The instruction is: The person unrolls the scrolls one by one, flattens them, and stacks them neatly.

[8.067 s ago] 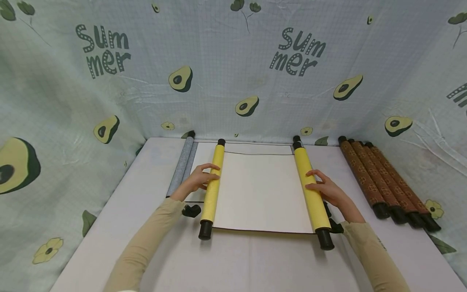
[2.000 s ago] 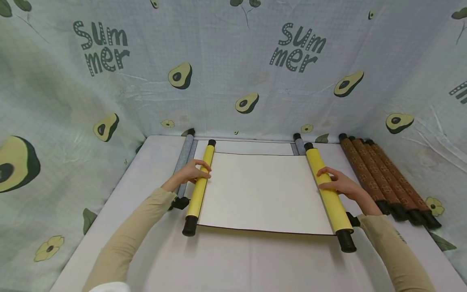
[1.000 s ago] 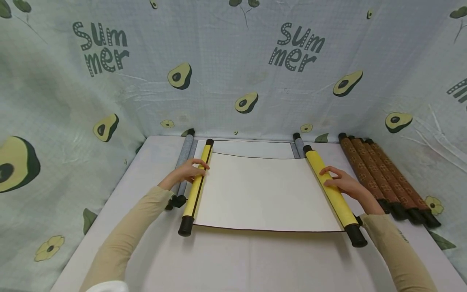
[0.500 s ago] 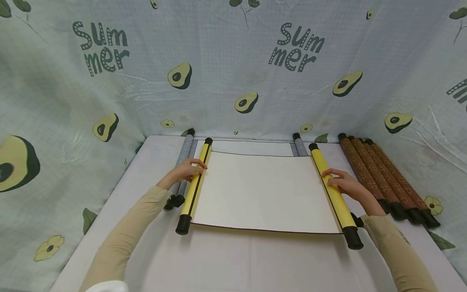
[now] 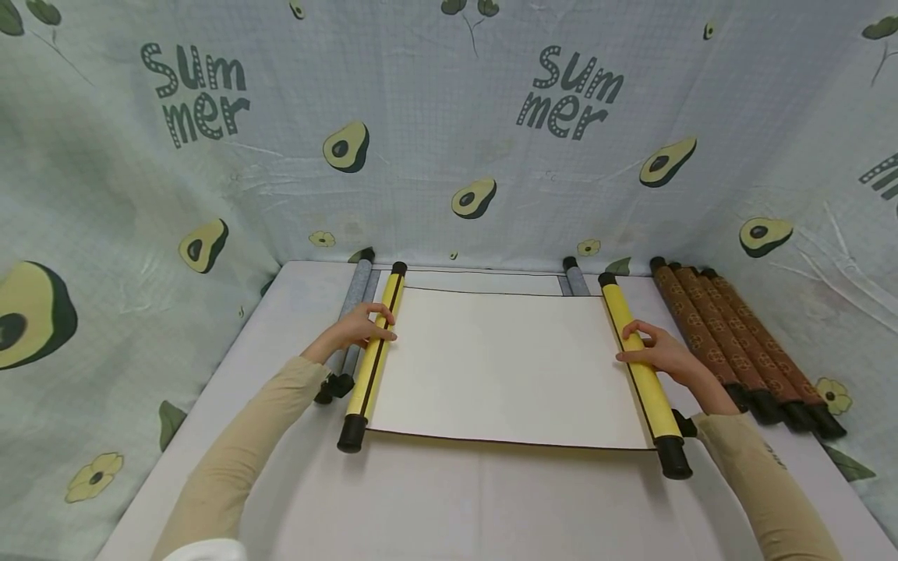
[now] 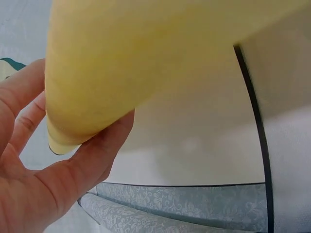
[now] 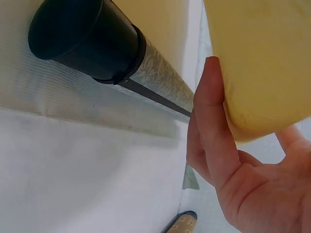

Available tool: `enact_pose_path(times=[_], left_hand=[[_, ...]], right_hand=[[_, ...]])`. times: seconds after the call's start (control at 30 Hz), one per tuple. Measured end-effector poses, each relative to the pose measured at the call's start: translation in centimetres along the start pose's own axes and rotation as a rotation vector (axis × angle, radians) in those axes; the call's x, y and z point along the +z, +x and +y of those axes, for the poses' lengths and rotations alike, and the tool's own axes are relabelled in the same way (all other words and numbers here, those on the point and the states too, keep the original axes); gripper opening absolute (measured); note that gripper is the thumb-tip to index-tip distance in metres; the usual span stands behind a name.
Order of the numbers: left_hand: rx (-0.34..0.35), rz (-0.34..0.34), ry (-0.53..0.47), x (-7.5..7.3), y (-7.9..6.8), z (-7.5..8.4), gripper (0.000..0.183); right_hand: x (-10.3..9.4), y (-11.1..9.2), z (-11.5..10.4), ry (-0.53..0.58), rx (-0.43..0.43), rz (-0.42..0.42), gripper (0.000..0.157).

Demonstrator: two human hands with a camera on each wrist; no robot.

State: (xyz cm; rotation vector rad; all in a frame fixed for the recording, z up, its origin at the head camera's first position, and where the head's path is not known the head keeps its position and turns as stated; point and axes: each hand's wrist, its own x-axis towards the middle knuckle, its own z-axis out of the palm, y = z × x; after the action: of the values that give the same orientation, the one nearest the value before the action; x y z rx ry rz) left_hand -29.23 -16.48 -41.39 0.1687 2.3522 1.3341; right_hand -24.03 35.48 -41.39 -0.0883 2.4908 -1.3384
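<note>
Between my hands stretches a partly unrolled scroll with yellow rollers, black end caps and a blank white sheet edged in dark brown. My left hand grips its left roller, thumb on the inner side and fingers over the outer side. On the other side my right hand holds the right roller around its middle. Yellow backing fills much of the left wrist view. Underneath lies a second scroll with grey-blue patterned rollers, mostly covered by the yellow one. Its black end cap shows in the right wrist view.
Several rolled brown patterned scrolls with black caps lie side by side at the right of the white table. A pale cloth printed with avocados hangs behind and at both sides.
Over eight seconds the yellow rollers have spread apart, the left one leftward and the right one rightward, showing more white sheet. In the last half second the right roller shifts slightly inward.
</note>
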Motion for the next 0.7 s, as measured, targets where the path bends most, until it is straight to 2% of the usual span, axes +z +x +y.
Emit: enact_pose_path(times=[0.43, 0.7], left_hand=[[0.006, -0.066, -0.056, -0.8, -0.5, -0.3, 0.035], [-0.002, -0.072, -0.026, -1.5, -0.5, -0.7, 0.034]], right_hand=[[-0.6, 0.0, 0.8, 0.028, -0.008, -0.031, 0.033], [-1.0, 0.1, 1.3, 0.003, 0.000, -0.017, 0.026]])
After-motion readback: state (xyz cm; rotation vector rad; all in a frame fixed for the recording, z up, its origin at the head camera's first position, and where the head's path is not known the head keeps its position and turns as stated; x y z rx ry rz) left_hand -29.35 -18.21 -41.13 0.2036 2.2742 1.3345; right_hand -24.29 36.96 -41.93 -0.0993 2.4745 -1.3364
